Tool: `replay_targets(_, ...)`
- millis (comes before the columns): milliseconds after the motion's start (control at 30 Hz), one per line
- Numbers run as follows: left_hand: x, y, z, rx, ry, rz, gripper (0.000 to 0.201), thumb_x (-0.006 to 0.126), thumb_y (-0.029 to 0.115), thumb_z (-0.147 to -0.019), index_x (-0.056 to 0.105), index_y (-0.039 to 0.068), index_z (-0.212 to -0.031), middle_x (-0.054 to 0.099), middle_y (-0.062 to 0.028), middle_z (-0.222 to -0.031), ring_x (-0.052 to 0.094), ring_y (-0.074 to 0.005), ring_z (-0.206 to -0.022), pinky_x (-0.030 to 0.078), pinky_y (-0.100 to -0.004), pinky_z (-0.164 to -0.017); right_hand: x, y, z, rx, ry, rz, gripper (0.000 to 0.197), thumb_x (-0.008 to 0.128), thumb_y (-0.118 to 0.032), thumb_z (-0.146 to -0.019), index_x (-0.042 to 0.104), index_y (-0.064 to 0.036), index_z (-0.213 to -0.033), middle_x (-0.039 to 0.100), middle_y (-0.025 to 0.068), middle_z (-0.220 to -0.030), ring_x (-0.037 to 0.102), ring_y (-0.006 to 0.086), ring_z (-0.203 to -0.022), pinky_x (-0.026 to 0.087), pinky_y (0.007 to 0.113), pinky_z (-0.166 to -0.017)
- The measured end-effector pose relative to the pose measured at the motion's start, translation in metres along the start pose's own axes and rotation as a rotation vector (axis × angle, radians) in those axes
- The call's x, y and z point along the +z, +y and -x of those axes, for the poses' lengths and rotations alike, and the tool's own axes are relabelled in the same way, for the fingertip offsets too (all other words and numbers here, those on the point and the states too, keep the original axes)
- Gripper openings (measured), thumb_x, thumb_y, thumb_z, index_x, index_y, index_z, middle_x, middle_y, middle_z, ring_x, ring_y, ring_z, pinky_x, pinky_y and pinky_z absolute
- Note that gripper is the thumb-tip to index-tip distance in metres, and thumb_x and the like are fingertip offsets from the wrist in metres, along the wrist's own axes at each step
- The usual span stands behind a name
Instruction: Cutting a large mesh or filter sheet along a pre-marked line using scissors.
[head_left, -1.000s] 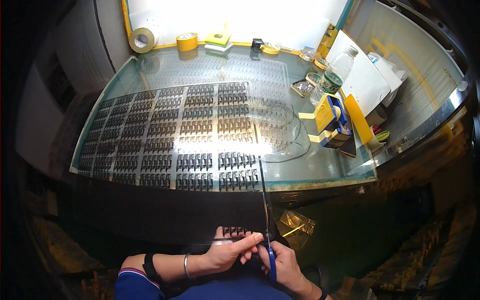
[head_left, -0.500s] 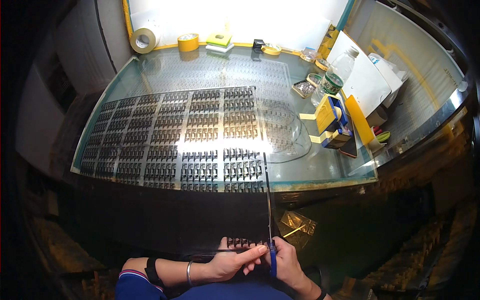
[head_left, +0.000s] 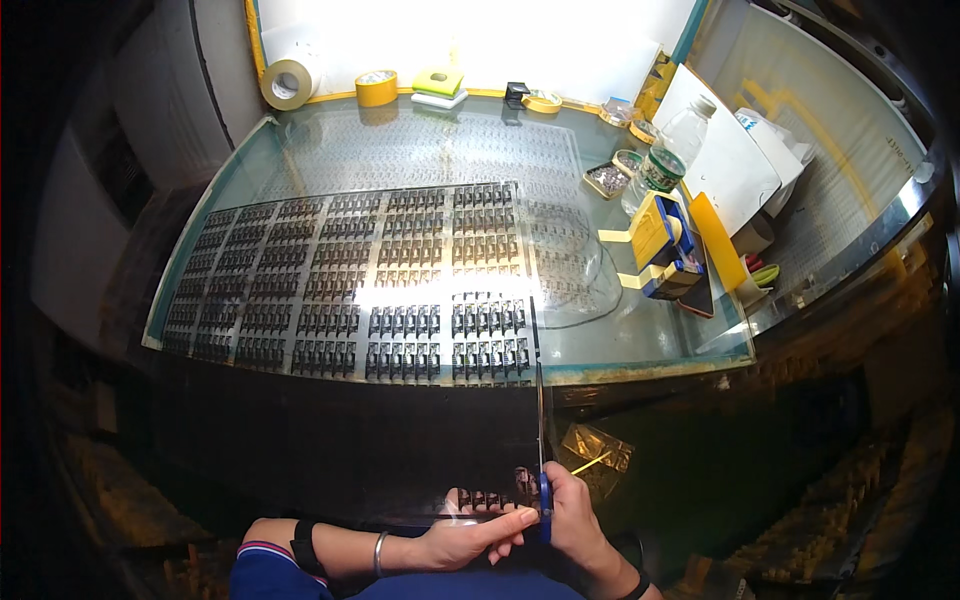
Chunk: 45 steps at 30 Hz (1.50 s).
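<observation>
A large film sheet (head_left: 405, 222), printed with rows of small dark patterns, lies on the glass tabletop and hangs over its near edge towards my lap. My left hand (head_left: 470, 540) grips the sheet's near edge, thumb on top, by a row of patterns. In my right hand (head_left: 575, 515) are scissors (head_left: 545, 505) with blue handles, blades pointing away from me along the sheet's right edge. The left thumb tip reaches almost to the scissor handles. Where the blades meet the film is too dark to make out.
The glass table (head_left: 650, 345) carries tape rolls (head_left: 377, 88) at the back. A blue-and-yellow tape dispenser (head_left: 660, 240), a clear bottle (head_left: 690, 130) and a small tray (head_left: 606, 180) stand on its right. Below the edge lies a crumpled yellowish plastic piece (head_left: 600, 447).
The film sheet has slid a little towards me and slightly right. My right hand and the scissors have shifted slightly upward. The left hand still grips the film.
</observation>
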<state>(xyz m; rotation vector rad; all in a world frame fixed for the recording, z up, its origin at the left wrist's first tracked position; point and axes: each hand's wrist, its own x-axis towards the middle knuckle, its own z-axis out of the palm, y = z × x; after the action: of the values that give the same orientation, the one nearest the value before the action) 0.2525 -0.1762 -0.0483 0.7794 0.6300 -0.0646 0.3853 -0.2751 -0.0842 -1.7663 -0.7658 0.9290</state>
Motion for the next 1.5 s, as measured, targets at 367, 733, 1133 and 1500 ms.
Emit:
replay_targets(367, 0.0, -0.002, 0.001, -0.011, -0.012, -0.07, 0.018, 0.063, 0.019, -0.082, 0.062, 0.002, -0.078, 0.059, -0.003, -0.062, 0.051, -0.0067, -0.047, 0.04, -0.0194, -0.04, 0.002, -0.01, 0.003, -0.099, 0.027, 0.144, 0.021, 0.064, -0.015, -0.07, 0.051, 0.0012, -0.075, 0.056, 0.0114, -0.064, 0.054, 0.0198, -0.059, 0.043, 0.03, -0.053)
replay_targets(733, -0.012, 0.02, 0.0, 0.125, -0.095, 0.121, 0.019, 0.056, 0.018, -0.087, 0.061, -0.001, -0.086, 0.059, -0.0056, -0.067, 0.053, -0.0098, -0.051, 0.039, -0.0201, -0.041, -0.007, -0.003, 0.026, 0.264, 0.01, -0.143, 0.027, 0.061, -0.025, -0.083, 0.054, 0.0006, -0.076, 0.057, 0.008, -0.063, 0.053, 0.0106, -0.052, 0.044, 0.026, -0.049)
replay_targets(1133, -0.083, 0.031, 0.024, 0.092, 0.059, 0.131, 0.04, 0.051, 0.032, -0.087, 0.049, 0.001, -0.113, 0.058, -0.0076, -0.083, 0.055, -0.0149, -0.07, 0.044, -0.0282, -0.063, -0.005, -0.082, -0.046, -0.355, 0.217, -0.033, 0.018, 0.069, -0.006, -0.073, 0.052, -0.003, -0.075, 0.06, 0.003, -0.068, 0.055, 0.0048, -0.06, 0.044, 0.019, -0.053)
replay_targets(1500, -0.233, 0.107, 0.143, 1.057, 1.257, 0.209, 0.013, 0.066, 0.021, -0.077, 0.054, 0.015, -0.08, 0.051, 0.0059, -0.064, 0.047, -0.0047, -0.051, 0.035, -0.0186, -0.041, -0.033, -0.09, -0.084, -0.534, 0.498, -0.042, 0.02, 0.068, -0.003, -0.07, 0.049, -0.0053, -0.073, 0.054, -0.0001, -0.061, 0.05, 0.0054, -0.052, 0.04, 0.019, -0.048)
